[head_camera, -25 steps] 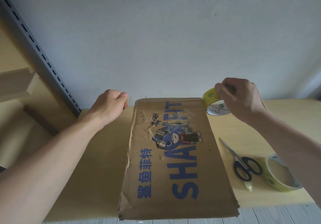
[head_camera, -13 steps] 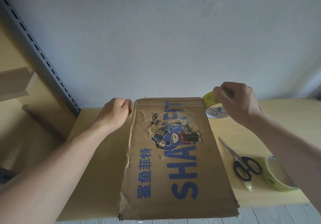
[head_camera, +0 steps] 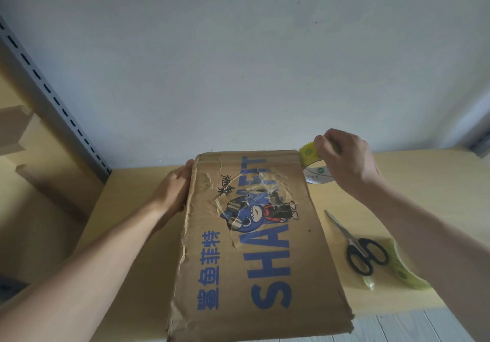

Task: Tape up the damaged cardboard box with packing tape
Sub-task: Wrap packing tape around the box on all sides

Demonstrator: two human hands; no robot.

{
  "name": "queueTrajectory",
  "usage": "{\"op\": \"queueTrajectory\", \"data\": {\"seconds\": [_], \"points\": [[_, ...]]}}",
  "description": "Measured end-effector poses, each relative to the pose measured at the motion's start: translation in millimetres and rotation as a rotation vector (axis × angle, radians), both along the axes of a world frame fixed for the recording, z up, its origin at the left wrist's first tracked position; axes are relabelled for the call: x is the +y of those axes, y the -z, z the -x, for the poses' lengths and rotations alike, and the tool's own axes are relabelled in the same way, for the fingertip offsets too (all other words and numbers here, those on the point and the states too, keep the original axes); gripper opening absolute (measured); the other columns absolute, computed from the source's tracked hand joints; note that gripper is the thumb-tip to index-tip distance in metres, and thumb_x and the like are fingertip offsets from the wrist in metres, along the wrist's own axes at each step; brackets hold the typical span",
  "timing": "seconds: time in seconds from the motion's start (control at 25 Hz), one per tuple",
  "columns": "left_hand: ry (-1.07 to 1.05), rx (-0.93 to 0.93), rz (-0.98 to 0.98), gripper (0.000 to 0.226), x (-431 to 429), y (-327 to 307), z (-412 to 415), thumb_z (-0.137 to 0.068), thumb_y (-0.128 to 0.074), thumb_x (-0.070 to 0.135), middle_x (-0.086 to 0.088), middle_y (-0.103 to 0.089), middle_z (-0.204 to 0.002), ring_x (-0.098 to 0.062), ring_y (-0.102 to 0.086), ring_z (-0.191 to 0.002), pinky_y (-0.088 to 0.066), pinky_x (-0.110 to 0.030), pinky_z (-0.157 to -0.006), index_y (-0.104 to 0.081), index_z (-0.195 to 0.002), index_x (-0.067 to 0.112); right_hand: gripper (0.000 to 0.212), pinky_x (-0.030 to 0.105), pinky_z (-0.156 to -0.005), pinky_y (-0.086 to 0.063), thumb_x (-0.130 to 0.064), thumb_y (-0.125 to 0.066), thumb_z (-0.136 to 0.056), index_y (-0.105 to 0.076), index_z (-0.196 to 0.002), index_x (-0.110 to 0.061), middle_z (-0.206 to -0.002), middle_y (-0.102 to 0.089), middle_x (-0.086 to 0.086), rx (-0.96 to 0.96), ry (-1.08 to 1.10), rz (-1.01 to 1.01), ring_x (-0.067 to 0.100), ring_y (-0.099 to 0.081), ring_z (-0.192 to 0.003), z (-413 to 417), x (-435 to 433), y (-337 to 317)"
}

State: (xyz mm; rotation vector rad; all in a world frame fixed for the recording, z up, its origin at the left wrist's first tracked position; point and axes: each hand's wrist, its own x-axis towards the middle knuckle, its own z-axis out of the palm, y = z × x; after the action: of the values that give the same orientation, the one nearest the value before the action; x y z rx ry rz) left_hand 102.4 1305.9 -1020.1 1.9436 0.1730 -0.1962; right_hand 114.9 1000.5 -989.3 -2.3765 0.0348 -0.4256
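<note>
A flattened brown cardboard box (head_camera: pixel 313 259) with blue "SHA" lettering and a cartoon shark lies on the wooden table. Its left edge is ragged and torn, and old clear tape crosses the print near the far end. My left hand (head_camera: pixel 173 190) presses against the box's left edge near the far corner, fingers wrapped along the side. My right hand (head_camera: pixel 347 161) grips a yellow-green roll of packing tape (head_camera: pixel 311 160) held at the box's far right corner.
Black-handled scissors (head_camera: pixel 362 254) lie on the wooden table (head_camera: pixel 429 190) right of the box. A second yellow-green tape roll (head_camera: pixel 405 272) sits beside them, partly behind my right forearm. A slotted metal shelf upright (head_camera: pixel 53 97) runs along the left wall.
My left hand has moved right from the bare table and now touches the box's left edge. My right hand with the tape roll stayed at the far right corner.
</note>
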Motion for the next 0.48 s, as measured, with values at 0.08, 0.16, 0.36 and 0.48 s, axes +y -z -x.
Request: {"op": "queueTrajectory", "data": {"seconds": [0.08,0.16,0.36,0.48], "points": [[-0.024,0.01,0.124,0.043,-3.9,0.4,5.2,-0.111,-0.027,0.03,-0.008,-0.064,-0.084,-0.027,-0.059,-0.087,-0.049,-0.039,-0.084,-0.062,-0.09,0.017,0.037,0.016,-0.043,-0.028,-0.029,-0.05,-0.097,-0.045,-0.062,-0.017,-0.055,-0.039,-0.003,-0.001,-0.001,-0.004,0.004,-0.038,-0.048,-1.2,-0.4,1.2],[-0.038,-0.023,0.108,0.033,-4.3,8.3,5.1,-0.11,-0.033,0.025,-0.008,-0.059,-0.081,-0.026,-0.054,-0.084,-0.046,-0.036,-0.074,-0.058,-0.094,0.01,0.038,0.017,-0.044,-0.028,-0.029,-0.05,-0.097,-0.045,-0.061,-0.018,-0.055,-0.039,-0.004,0.003,-0.005,-0.011,0.005,-0.038,-0.048,-1.6,-0.5,2.6],[-0.176,-0.179,-0.206,0.014,5.3,0.8,-13.3,-0.102,-0.049,0.014,-0.001,-0.064,-0.1,-0.03,-0.063,-0.099,-0.048,-0.039,-0.082,-0.057,-0.097,0.024,0.036,0.023,-0.047,-0.024,-0.031,-0.049,-0.098,-0.047,-0.065,-0.016,-0.057,-0.04,-0.004,0.031,-0.01,-0.015,0.009,-0.035,-0.052,-0.7,-0.8,1.9],[-0.023,-0.435,-0.456,0.032,-19.6,-35.4,-16.3,-0.099,-0.045,0.036,-0.002,-0.056,-0.131,-0.022,-0.052,-0.125,-0.042,-0.039,-0.099,-0.055,-0.126,0.022,0.036,0.022,-0.047,-0.024,-0.031,-0.05,-0.098,-0.05,-0.068,-0.012,-0.058,-0.041,-0.004,0.025,-0.019,-0.03,0.009,-0.035,-0.053,-0.8,-2.5,3.6]]}}
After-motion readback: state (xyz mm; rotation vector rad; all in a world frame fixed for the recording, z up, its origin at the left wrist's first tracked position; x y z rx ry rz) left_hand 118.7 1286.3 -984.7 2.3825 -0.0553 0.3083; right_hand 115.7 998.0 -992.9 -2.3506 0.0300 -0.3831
